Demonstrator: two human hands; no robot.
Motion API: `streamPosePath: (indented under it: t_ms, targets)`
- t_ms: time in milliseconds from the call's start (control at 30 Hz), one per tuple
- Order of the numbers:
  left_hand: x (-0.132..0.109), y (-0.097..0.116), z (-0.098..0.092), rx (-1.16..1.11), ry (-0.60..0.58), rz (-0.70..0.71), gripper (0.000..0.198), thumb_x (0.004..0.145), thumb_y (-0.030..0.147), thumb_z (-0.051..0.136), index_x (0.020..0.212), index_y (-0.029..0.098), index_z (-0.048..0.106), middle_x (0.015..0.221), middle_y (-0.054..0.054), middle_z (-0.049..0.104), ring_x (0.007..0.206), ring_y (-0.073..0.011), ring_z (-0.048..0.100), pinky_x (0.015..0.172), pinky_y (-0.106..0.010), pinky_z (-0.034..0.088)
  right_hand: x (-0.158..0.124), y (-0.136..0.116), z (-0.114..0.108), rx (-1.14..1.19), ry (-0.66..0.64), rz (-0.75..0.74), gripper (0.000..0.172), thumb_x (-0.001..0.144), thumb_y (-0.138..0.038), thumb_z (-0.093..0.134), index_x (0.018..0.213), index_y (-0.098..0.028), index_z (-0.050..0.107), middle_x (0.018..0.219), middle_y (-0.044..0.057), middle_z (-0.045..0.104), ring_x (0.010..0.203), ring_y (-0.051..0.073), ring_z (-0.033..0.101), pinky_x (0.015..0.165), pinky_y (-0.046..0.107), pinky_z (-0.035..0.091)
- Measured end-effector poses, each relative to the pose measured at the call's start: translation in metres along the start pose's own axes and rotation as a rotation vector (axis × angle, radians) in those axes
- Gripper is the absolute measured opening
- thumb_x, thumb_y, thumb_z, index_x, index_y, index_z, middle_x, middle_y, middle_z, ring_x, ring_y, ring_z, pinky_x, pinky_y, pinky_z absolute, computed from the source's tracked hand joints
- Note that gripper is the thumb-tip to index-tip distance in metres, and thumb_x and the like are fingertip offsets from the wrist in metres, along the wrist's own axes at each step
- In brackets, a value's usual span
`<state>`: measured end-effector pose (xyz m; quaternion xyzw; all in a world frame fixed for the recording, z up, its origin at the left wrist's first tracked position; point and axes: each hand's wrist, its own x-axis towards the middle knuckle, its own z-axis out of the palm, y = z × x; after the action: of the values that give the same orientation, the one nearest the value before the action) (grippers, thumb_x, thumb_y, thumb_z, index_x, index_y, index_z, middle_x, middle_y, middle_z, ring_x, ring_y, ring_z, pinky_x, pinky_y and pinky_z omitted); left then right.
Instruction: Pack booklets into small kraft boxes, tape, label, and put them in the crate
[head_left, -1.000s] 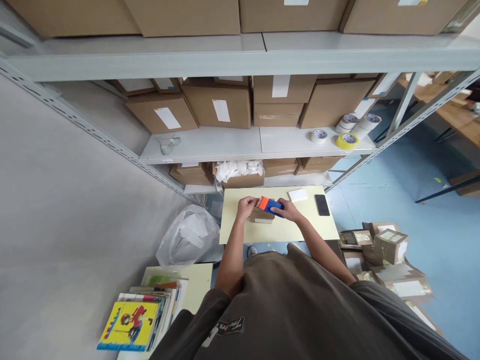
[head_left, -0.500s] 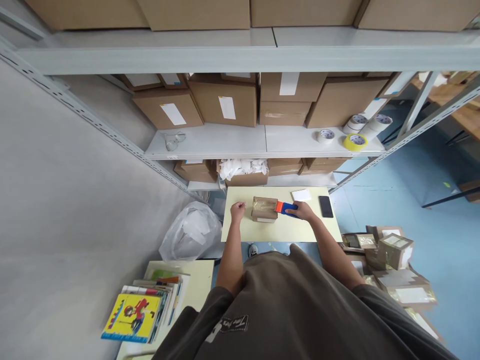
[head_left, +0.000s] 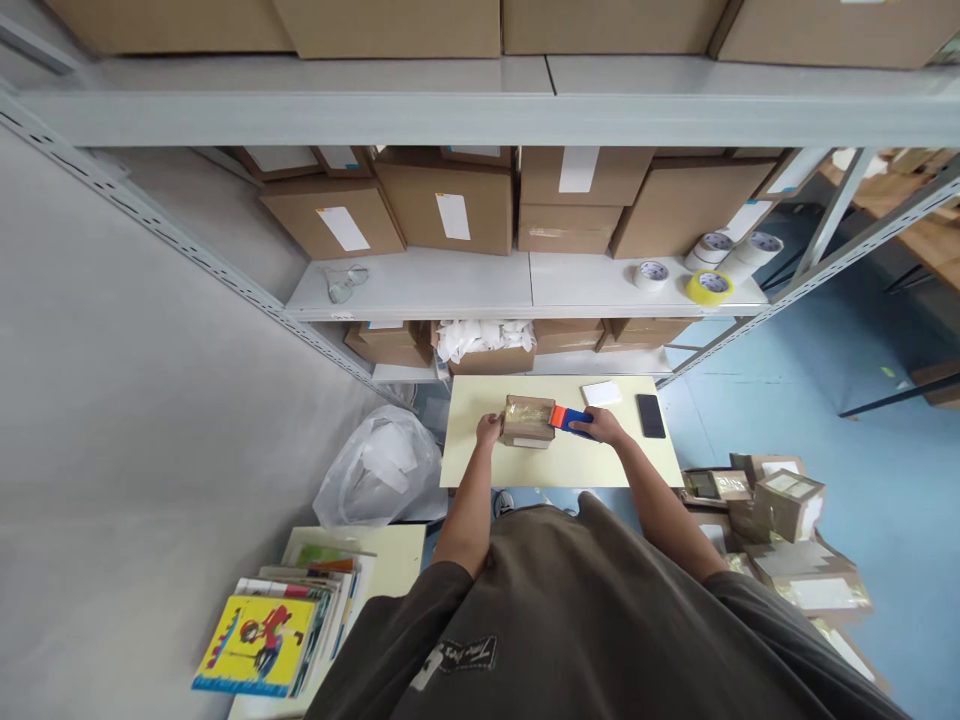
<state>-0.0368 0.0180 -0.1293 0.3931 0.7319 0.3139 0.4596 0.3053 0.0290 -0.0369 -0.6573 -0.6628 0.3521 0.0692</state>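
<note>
A small cardboard box (head_left: pixel 529 432) with shiny tape across its top lies on the pale yellow table (head_left: pixel 469 465). My left hand (head_left: pixel 490 428) is closed at the box's left end, with its fingertips against that side. My right hand (head_left: pixel 602 425) grips a blue and orange-red tape dispenser (head_left: pixel 576 420). The dispenser's orange-red end meets the right edge of the box. Beyond my right hand lie a white pad (head_left: pixel 601 392) and a black phone (head_left: pixel 650 416).
Shelves (head_left: pixel 420 280) with cardboard boxes rise behind the table, bearing tape rolls (head_left: pixel 709 287) and glasses (head_left: pixel 343 284). A plastic bag (head_left: pixel 379 465) sits at left, near stacked books (head_left: pixel 259 638). Taped parcels (head_left: pixel 789 503) are piled on the right.
My left hand has moved right, from beside the box to its left end. My right hand and the tape dispenser stay at the box's right edge.
</note>
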Motion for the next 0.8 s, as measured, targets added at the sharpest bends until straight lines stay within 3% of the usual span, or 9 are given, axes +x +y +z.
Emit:
streamPosePath:
  t_ms: [67,167,267,467,700,800]
  targets:
    - [-0.004,0.001,-0.004,0.018,0.043,-0.02,0.055,0.088,0.062,0.07,0.118,0.017,0.074,0.098,-0.011,0.08,0.091,-0.0232,0.076,0.084,-0.032,0.057,-0.001,0.002,0.001,-0.001,0.006,0.003,0.05,0.076,-0.071,0.079,0.077,-0.024,0.065,0.074,0.006,0.07,0.073,0.024,0.064,0.064,0.031,0.039]
    - [-0.01,0.007,-0.008,0.08,0.102,0.012,0.044,0.096,0.059,0.062,0.113,0.021,0.077,0.113,-0.013,0.08,0.113,-0.028,0.073,0.097,-0.034,0.054,-0.004,0.003,0.003,0.046,0.006,0.012,0.05,0.075,-0.071,0.081,0.076,-0.024,0.065,0.073,0.005,0.069,0.07,0.023,0.064,0.062,0.03,0.038]
    - [-0.016,0.019,0.0,0.122,0.023,0.086,0.044,0.1,0.06,0.055,0.112,0.024,0.078,0.118,-0.012,0.081,0.122,-0.0311,0.071,0.101,-0.035,0.051,-0.008,0.001,0.007,0.072,0.008,0.013,0.049,0.076,-0.071,0.08,0.078,-0.024,0.065,0.075,0.005,0.07,0.071,0.023,0.064,0.063,0.029,0.039]
    - [-0.022,0.047,0.041,0.207,-0.057,0.039,0.052,0.105,0.062,0.047,0.12,0.021,0.075,0.122,-0.016,0.079,0.12,-0.033,0.072,0.098,-0.037,0.05,-0.015,0.008,-0.001,0.033,0.059,0.063,0.051,0.076,-0.073,0.079,0.081,-0.024,0.067,0.078,0.007,0.071,0.073,0.024,0.065,0.063,0.03,0.037]
    - [-0.048,0.06,0.106,0.262,-0.117,0.056,0.051,0.109,0.055,0.041,0.123,0.018,0.073,0.124,-0.019,0.078,0.118,-0.0335,0.073,0.096,-0.037,0.051,-0.048,0.06,-0.026,-0.041,0.184,0.179,0.056,0.084,-0.079,0.068,0.073,-0.024,0.063,0.074,0.011,0.072,0.071,0.026,0.066,0.059,0.031,0.032]
    - [-0.051,0.058,0.115,0.256,-0.148,0.07,0.049,0.108,0.054,0.044,0.119,0.018,0.074,0.121,-0.019,0.079,0.116,-0.0329,0.073,0.095,-0.037,0.051,-0.059,0.067,-0.02,-0.019,0.224,0.205,0.056,0.08,-0.079,0.073,0.072,-0.024,0.064,0.07,0.01,0.071,0.068,0.025,0.066,0.058,0.031,0.032]
